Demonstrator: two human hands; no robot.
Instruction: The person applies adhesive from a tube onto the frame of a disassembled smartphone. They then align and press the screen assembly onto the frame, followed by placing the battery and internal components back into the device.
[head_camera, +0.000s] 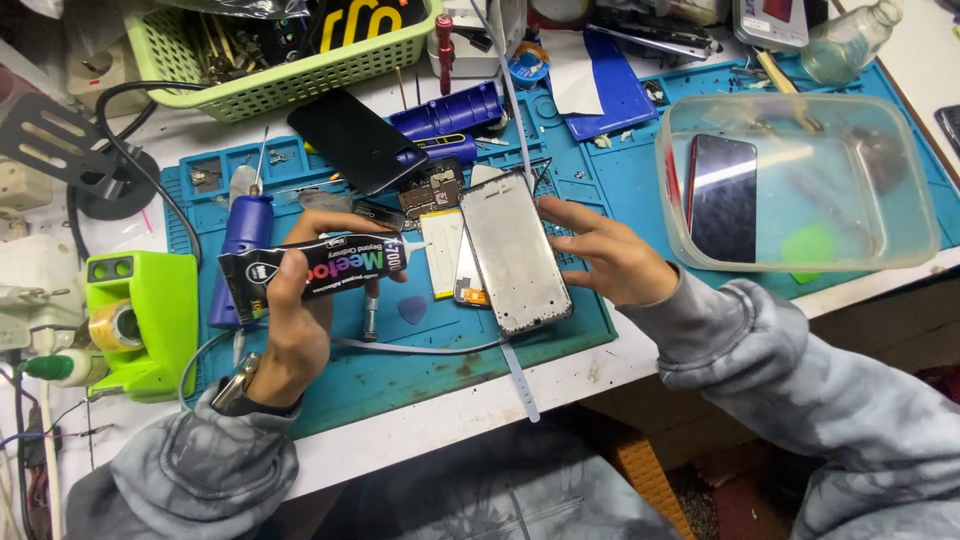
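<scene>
Glue tube (320, 268), one black squeeze tube with coloured lettering, lies crosswise in the left hand (295, 320), whose fingers are clamped around its middle; its nozzle end points right, toward the phone frame (514, 252), and it hangs just above the blue work mat (420, 365). One silver phone frame lies on the mat, tilted slightly, and the right hand (608, 262) rests against its right edge with fingers spread and fingertips touching the rim, not closed around it. Just left of the frame lie one pale rectangular part (441, 250) and a strip with an orange edge, partly tucked under the frame. One blue triangular pick (412, 309) sits on the mat below the tube's nozzle, and a white flat cable (515, 375) runs down off the mat's front edge. One black phone back (355, 138) lies behind the hands, near a blue tool (450, 110). One clear plastic tub (795, 180) stands to the right, holding one dark phone with red sides (722, 196) and one green pick (808, 246). One green basket (280, 50) full of oddments sits at the back left, and one bright green device (145, 315) stands left of the mat. Both sleeves are grey and mottled.
</scene>
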